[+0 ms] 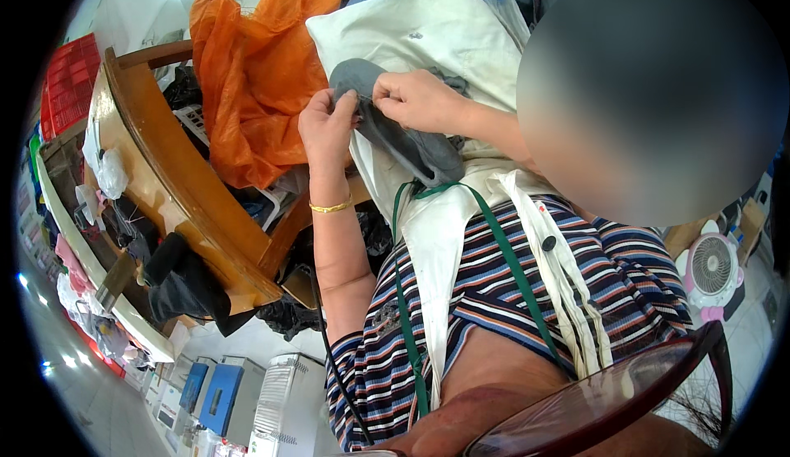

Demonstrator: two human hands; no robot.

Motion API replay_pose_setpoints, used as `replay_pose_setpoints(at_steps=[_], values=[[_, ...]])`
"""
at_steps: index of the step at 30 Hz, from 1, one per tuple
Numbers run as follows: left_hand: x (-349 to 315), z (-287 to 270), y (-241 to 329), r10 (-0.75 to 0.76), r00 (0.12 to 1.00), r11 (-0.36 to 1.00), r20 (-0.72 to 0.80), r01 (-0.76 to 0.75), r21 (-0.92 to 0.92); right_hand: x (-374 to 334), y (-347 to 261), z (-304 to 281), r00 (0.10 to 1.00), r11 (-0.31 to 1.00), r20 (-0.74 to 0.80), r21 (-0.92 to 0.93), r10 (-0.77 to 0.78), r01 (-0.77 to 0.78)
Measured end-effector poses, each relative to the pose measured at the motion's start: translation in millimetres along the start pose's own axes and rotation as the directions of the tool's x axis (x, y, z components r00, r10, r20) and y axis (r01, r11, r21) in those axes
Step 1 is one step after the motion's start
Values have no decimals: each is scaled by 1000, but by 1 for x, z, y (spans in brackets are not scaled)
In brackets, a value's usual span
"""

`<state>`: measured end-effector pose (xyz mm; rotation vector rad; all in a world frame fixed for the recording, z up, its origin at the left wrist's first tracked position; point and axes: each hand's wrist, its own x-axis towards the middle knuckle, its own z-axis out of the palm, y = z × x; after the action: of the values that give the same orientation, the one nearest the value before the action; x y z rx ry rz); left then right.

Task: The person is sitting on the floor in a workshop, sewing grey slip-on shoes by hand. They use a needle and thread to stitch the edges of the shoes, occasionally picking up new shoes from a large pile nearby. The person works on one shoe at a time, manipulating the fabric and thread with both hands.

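The left hand (327, 132), with a gold-coloured bangle (331, 207) on its wrist, pinches the edge of a soft, dark-grey, elongated fabric piece (385, 133) between thumb and fingers. The right hand (421, 103) is curled closed against the same piece, though whether its fingertips grip the fabric or something small cannot be told. The piece is over the white cloth apron (420, 25) on the lap, beside crumpled orange woven sheeting (267, 70).

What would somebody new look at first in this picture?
Probably the bright orange sheet, bunched up at the upper left. Next, the grey cloth piece near the middle, held by the left hand with the right hand on it. A pink-and-white fan also stands out toward the right edge.
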<state>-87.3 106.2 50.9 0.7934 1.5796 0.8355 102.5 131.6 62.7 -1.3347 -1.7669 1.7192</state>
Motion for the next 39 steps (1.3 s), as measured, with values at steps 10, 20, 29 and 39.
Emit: replay_pose_setpoints(at_steps=[10, 20, 29, 39], values=[[0, 5, 3, 4, 1000, 999, -25, -3, 33, 5, 1, -4, 1000, 990, 0, -138, -26, 26], [-2, 5, 12, -96, 995, 995, 26, 97, -30, 2, 11, 9, 992, 946, -89, -319, -86, 54], [3, 1, 16, -138, 986, 983, 94, 148, -113, 5, 11, 9, 991, 862, -32, -498, -127, 94], [7, -3, 13, -147, 980, 979, 132, 163, -121, 11, 1, -6, 990, 830, 76, -539, -118, 141]])
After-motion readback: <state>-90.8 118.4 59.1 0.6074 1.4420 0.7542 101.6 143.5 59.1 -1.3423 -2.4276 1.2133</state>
